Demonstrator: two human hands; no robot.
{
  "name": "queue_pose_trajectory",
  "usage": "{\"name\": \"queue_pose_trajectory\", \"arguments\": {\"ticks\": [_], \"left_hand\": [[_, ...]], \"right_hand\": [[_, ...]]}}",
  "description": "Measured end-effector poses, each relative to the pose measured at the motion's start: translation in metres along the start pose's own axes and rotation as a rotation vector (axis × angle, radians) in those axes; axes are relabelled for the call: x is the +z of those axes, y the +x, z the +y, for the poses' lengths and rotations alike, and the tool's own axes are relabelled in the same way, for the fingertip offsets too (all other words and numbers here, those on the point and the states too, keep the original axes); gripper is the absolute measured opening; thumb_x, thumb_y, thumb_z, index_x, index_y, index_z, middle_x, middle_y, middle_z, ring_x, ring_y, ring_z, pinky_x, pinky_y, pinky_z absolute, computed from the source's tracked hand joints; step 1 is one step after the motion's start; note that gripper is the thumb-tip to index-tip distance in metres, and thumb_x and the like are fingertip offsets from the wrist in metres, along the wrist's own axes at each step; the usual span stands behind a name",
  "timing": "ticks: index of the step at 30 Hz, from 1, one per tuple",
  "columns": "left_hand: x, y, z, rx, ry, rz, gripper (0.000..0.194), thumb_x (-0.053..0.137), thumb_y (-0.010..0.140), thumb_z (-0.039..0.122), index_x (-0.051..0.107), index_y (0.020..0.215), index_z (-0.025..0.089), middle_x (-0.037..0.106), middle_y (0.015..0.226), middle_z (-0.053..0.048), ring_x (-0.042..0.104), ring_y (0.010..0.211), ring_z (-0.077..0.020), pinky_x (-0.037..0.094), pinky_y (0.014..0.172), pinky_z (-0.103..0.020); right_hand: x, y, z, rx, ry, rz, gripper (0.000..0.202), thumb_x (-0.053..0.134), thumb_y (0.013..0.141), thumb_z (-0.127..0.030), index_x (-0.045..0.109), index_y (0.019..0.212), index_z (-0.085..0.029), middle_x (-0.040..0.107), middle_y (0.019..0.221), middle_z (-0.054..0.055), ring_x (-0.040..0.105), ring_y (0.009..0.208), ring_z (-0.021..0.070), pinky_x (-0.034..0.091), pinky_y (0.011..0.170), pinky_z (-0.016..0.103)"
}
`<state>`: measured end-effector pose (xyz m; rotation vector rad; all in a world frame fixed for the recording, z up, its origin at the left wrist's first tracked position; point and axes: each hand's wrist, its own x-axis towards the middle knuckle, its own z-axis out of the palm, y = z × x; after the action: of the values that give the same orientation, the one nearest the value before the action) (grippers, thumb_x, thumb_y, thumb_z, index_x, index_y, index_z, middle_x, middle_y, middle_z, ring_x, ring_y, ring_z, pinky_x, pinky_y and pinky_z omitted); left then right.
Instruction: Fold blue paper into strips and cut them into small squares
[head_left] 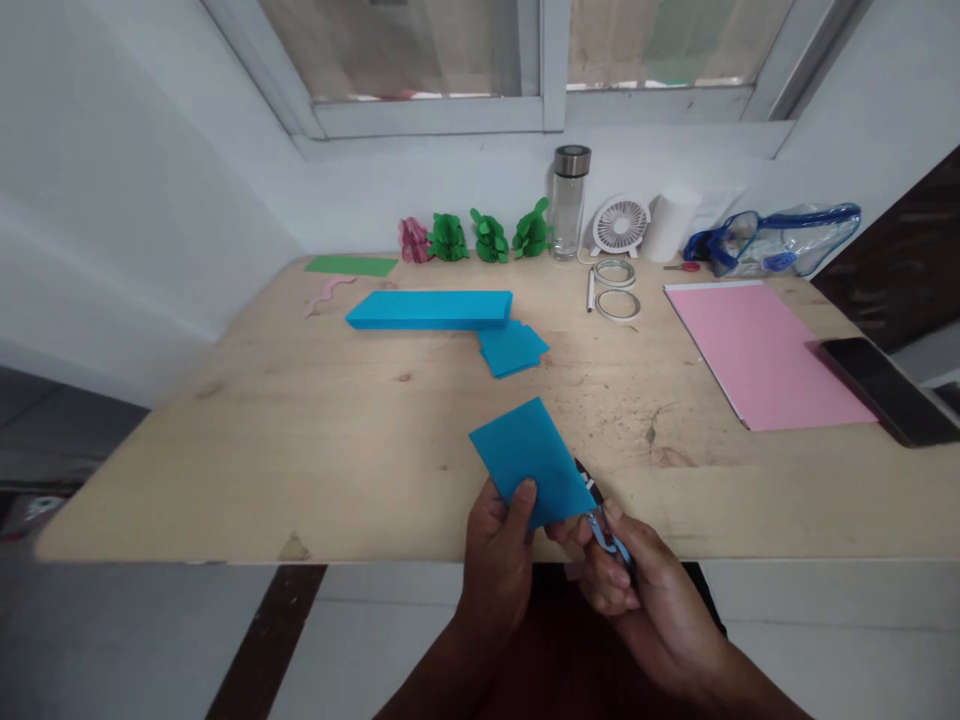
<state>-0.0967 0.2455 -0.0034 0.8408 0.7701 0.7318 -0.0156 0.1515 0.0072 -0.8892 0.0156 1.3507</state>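
Note:
Between thumb and fingers, my left hand [501, 555] grips a blue square of paper [529, 455], held up near the table's front edge. My right hand [649, 585] is closed around a pair of scissors [611, 540] with blue handles and dark blades. The blades are at the paper's lower right corner; whether they are cutting into it I cannot tell. Farther back lie a few smaller blue paper pieces [514, 350], stacked and slightly fanned. They touch a long folded blue paper strip [431, 310].
Folded green paper shapes [491, 238] and a pink one [413, 241] stand along the wall. Beside them are a glass bottle [568, 210], a small fan [621, 225] and tape rolls [618, 305]. Pink paper [772, 360] and a phone [889, 390] lie at right.

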Motion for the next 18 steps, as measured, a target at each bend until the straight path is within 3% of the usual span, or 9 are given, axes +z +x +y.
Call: {"name": "queue_pose_trajectory", "arguments": {"ticks": [6,18], "left_hand": [[-0.005,0.002,0.001,-0.025,-0.013,0.063,0.034,0.074,0.073,0.046,0.058,0.079,0.017,0.065,0.07,-0.001,0.06,0.066,-0.0146,0.049,0.067,-0.027],[-0.007,0.015,0.023,-0.171,-0.133,0.042,0.041,0.086,0.055,0.04,0.067,0.081,0.014,0.069,0.072,-0.003,0.063,0.063,-0.0163,0.05,0.06,-0.026]], "right_hand": [[-0.002,0.001,0.0,-0.029,-0.12,0.016,0.04,0.064,0.082,-0.054,0.065,0.076,-0.014,0.029,0.047,-0.009,0.017,0.043,0.0032,0.013,0.043,0.022],[-0.008,-0.001,0.004,-0.047,-0.239,0.044,0.048,0.062,0.079,-0.062,0.064,0.072,-0.015,0.031,0.046,-0.008,0.02,0.046,0.0054,0.014,0.046,0.024]]}}
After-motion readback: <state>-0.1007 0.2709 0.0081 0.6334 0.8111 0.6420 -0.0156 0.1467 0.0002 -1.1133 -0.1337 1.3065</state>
